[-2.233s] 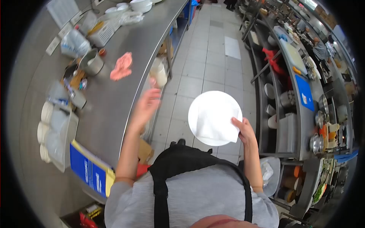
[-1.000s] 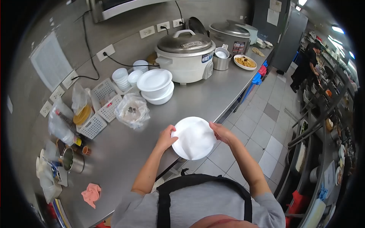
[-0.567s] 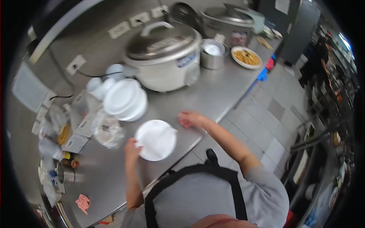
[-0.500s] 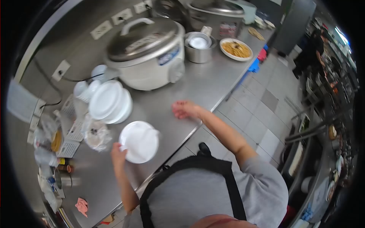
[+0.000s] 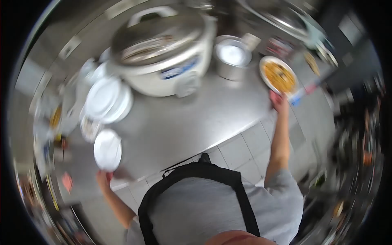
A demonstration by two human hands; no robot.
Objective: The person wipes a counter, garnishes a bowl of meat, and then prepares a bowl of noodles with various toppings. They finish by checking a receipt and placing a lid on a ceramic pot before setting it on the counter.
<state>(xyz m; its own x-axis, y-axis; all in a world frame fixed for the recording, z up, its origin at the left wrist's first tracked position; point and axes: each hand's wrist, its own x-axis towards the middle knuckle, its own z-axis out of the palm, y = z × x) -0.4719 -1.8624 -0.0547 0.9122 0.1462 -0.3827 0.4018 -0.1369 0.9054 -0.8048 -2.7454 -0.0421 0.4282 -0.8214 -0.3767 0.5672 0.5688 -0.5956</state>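
Note:
My left hand is closed on the near rim of a white plate, which is tilted above the steel counter; a pale, flat piece seems to lie on it. My right arm stretches far to the right. There my right hand grips the near edge of a white oval plate holding orange-yellow food that looks like noodles. Blur hides exactly how the fingers sit. A stack of white plates or bowls stands beyond the left plate.
On the steel counter a large rice cooker stands at the back, with a metal pot to its right. A pink cloth lies at the left. Tiled floor runs along the counter's front edge.
My right hand has reached out to the right and taken hold of the food plate's edge. My left hand has moved left with the white plate. The view has turned.

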